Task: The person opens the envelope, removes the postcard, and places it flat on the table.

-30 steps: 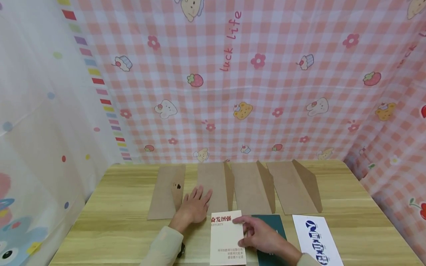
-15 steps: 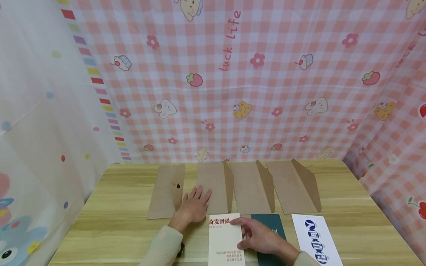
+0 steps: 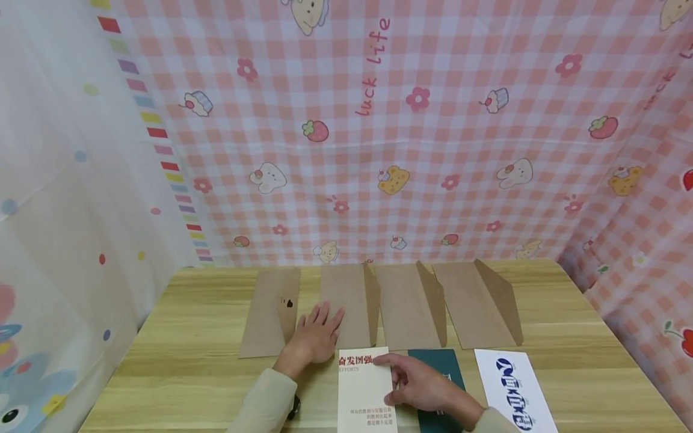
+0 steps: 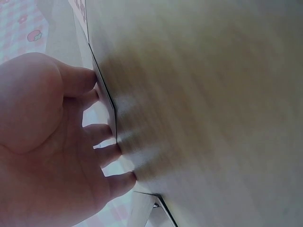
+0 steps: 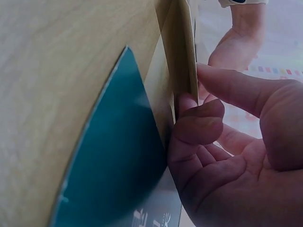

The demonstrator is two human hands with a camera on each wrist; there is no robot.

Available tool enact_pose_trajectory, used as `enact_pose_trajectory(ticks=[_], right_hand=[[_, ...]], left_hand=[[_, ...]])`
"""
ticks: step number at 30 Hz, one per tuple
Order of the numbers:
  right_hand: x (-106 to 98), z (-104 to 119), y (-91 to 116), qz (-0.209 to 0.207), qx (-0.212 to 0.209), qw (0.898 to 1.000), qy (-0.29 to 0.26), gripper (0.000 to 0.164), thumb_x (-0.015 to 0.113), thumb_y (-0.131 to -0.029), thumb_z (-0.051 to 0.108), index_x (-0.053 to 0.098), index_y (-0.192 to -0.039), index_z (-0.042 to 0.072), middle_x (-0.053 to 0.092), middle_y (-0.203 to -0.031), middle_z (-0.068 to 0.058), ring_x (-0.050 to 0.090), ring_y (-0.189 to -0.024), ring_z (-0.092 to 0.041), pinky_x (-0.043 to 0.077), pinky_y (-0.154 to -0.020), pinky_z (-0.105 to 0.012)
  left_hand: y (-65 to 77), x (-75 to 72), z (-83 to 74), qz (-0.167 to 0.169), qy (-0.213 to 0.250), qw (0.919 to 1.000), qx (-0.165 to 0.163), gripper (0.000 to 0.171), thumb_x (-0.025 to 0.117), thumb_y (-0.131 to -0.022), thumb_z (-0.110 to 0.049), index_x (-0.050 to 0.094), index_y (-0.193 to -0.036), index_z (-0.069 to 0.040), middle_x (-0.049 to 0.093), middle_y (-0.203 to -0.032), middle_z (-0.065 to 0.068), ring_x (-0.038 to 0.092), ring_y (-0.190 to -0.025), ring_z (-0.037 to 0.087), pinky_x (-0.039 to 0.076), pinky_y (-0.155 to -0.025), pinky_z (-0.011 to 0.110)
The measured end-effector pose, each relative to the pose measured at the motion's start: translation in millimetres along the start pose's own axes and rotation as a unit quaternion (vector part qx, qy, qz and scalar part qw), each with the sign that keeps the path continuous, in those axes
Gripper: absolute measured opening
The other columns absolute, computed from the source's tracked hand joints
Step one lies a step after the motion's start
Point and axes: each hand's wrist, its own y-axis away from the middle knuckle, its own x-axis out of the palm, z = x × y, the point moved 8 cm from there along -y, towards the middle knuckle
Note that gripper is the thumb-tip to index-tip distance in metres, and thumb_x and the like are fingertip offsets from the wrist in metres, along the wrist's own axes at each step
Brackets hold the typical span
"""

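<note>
A cream card [image 3: 364, 391] with red Chinese lettering is pinched between the thumb and fingers of my right hand [image 3: 421, 383]. In the right wrist view the thumb lies on one face of the card [image 5: 182, 52] and fingertips are behind it. My left hand [image 3: 314, 338] rests palm down with spread, straight fingers, touching the left side of a brown kraft envelope [image 3: 344, 300]. That envelope's pointed flap [image 3: 372, 307] stands out on its right side. Under my right hand lies a dark green card [image 3: 430, 361], partly covered.
Two more envelopes with open flaps, one in the middle [image 3: 406, 307] and one at right [image 3: 476, 307], lie in the row. The leftmost envelope [image 3: 265, 313] has its flap folded over. A white card with blue lettering [image 3: 511, 385] lies at front right on the wooden table [image 3: 178, 361].
The cream card and my right hand have shifted slightly left, and the card's top edge has come a little nearer to me. My left hand has stayed in place.
</note>
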Motion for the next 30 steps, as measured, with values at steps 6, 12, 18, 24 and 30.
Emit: enact_pose_trajectory(ticks=[6,12,18,24,30], right_hand=[[1.0,-1.9,-2.0,0.008,0.016,1.000,-0.009,0.061,0.080,-0.081,0.006,0.058,-0.137,0.010,0.055,-0.080,-0.003,0.047,-0.064,-0.015,0.033,-0.052,-0.022],[1.0,-1.8,-1.9,0.014,0.018,1.000,-0.013,0.062,0.080,-0.080,0.004,0.058,-0.137,0.011,0.055,-0.078,-0.002,0.047,-0.064,-0.015,0.032,-0.051,-0.022],[0.6,1.1,-1.3,0.014,0.018,1.000,0.009,0.062,0.080,-0.080,0.005,0.059,-0.137,0.013,0.054,-0.076,0.000,0.046,-0.063,-0.013,0.032,-0.051,-0.022],[0.9,5.0,-2.6,0.022,0.010,0.999,0.026,0.061,0.080,-0.080,0.005,0.058,-0.138,0.010,0.053,-0.074,0.002,0.045,-0.061,-0.010,0.032,-0.052,-0.021],[-0.2,6.6,-5.2,0.027,0.007,0.999,0.029,0.062,0.079,-0.081,0.005,0.057,-0.139,0.007,0.053,-0.073,0.002,0.045,-0.060,-0.009,0.033,-0.052,-0.020]], left_hand=[[0.3,0.7,0.0,0.003,0.002,1.0000,-0.001,0.052,0.039,-0.107,-0.028,0.030,-0.157,-0.018,0.017,-0.164,0.017,0.017,-0.151,0.038,0.018,-0.118,0.060],[1.9,0.1,-1.0,0.004,0.006,1.0000,0.001,0.052,0.039,-0.107,-0.028,0.030,-0.157,-0.018,0.017,-0.164,0.018,0.016,-0.151,0.038,0.017,-0.118,0.060],[2.8,0.1,-2.2,0.007,0.009,0.9999,0.003,0.052,0.039,-0.107,-0.028,0.030,-0.157,-0.017,0.017,-0.164,0.018,0.016,-0.151,0.038,0.018,-0.118,0.060],[2.0,0.8,-1.4,0.004,0.013,0.9999,0.003,0.052,0.040,-0.107,-0.028,0.031,-0.157,-0.018,0.018,-0.164,0.018,0.016,-0.151,0.038,0.018,-0.118,0.061],[0.2,0.8,-0.2,0.003,0.013,0.9999,0.001,0.052,0.039,-0.107,-0.028,0.032,-0.157,-0.017,0.018,-0.164,0.017,0.016,-0.151,0.038,0.018,-0.118,0.060]])
